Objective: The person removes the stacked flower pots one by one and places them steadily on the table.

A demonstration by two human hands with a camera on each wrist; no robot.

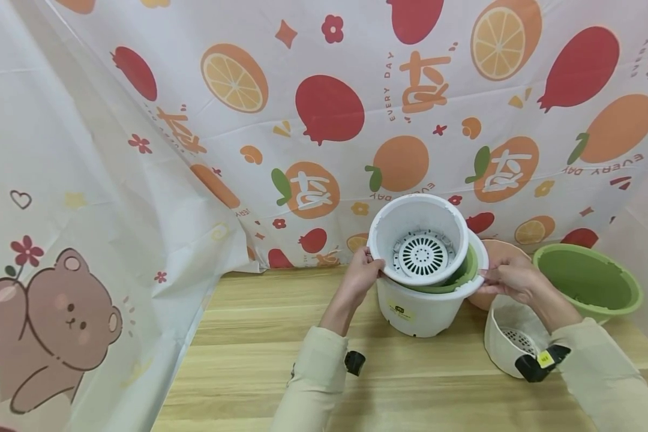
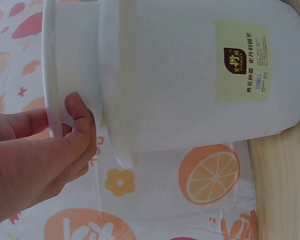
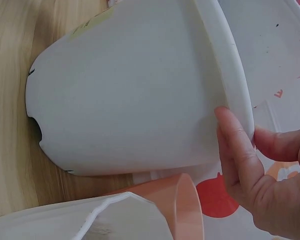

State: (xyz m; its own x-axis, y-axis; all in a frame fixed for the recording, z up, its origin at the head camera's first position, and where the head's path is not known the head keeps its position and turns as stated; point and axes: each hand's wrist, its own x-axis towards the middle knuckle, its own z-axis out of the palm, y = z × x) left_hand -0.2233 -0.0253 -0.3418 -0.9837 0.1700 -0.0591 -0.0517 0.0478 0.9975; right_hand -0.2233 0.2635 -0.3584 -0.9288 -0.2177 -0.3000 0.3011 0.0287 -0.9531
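A smaller white pot (image 1: 380,231) with a slotted bottom sits tilted in the top of a nested stack. My left hand (image 1: 360,273) pinches its rim, thumb on one side and fingers on the other, as the left wrist view shows. Below it a green pot (image 1: 467,270) lies inside a large white pot (image 1: 423,312), which bears a yellow label (image 2: 242,60). My right hand (image 1: 513,281) grips the large pot's rim at the right; in the right wrist view its fingers lie under the lip (image 3: 235,75). The large pot's base is at the wooden table.
Right of the stack stand an orange pot (image 1: 499,249), partly hidden, a cream pot (image 1: 499,342) with a perforated bottom, and a wide green pot (image 1: 588,276). A fruit-patterned sheet (image 1: 281,150) hangs behind the wooden table (image 1: 270,336).
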